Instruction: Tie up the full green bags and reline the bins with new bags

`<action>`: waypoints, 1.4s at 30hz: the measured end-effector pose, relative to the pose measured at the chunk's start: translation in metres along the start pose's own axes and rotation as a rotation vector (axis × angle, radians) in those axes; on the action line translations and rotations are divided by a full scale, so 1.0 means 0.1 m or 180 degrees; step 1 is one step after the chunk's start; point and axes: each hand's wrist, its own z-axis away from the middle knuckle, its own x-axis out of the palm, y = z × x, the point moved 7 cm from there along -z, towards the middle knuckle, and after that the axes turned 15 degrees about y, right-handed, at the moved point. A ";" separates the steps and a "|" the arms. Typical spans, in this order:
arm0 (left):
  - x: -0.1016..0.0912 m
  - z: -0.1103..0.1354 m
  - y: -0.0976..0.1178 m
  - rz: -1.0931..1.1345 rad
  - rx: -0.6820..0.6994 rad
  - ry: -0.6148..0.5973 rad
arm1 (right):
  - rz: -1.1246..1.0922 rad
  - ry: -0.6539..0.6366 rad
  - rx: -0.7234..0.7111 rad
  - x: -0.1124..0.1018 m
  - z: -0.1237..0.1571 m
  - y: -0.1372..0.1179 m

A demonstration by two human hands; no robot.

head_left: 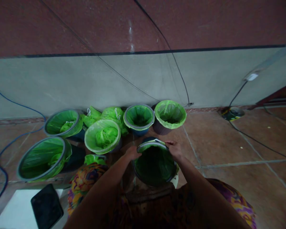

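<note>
Between my knees stands a dark bin (154, 144) lined with a green plastic bag (143, 163), its mouth tipped toward me. At the rim's left side my left hand (132, 153) is closed over the edge and the liner. My right hand (173, 149) pinches the same rim at the far right, thumb and fingers on the bag's edge. The inside of the bin is dark, so its bottom cannot be made out. Just beyond it are a grey-rimmed lined bin (138, 129) and a dark bin with a bright green liner (162, 128) folded over its rim.
Several more lined bins (69, 154) stand at left, some holding crumpled green bags. Tied green bags (113, 114) lean by the wall. A black phone or tablet (47, 206) lies on a white surface (16, 203). A blue cable (1, 156) and a black cable (259, 143) cross the floor.
</note>
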 end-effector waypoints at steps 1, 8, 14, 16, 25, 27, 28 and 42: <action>0.04 0.02 -0.06 -0.0086 -0.0078 0.0004 | 0.0016 0.0058 0.0054 -0.02 0.00 0.01; 0.13 -0.02 -0.15 -0.0277 -0.0290 0.0117 | 0.0685 0.0029 -0.0345 -0.07 0.03 -0.11; -0.06 -0.06 -0.04 -0.0557 -0.0295 0.0163 | 0.1953 -0.0567 -0.1340 0.05 0.19 -0.23; -0.14 -0.05 0.01 -0.0631 -0.0233 0.0215 | 0.2430 -0.0714 -0.1419 0.08 0.24 -0.18; -0.19 -0.02 0.10 -0.0551 -0.0005 0.0283 | 0.2816 -0.0760 -0.1402 0.09 0.30 -0.20; -0.23 -0.03 0.13 -0.0480 0.0015 0.0307 | 0.2735 -0.0709 -0.1404 0.08 0.29 -0.25; -0.27 -0.04 0.16 -0.0390 0.0044 0.0332 | 0.2661 -0.0685 -0.1421 0.07 0.29 -0.29; -1.54 0.23 0.63 0.3060 0.0154 0.0775 | 0.1451 0.0450 -0.2372 -0.44 0.59 -1.92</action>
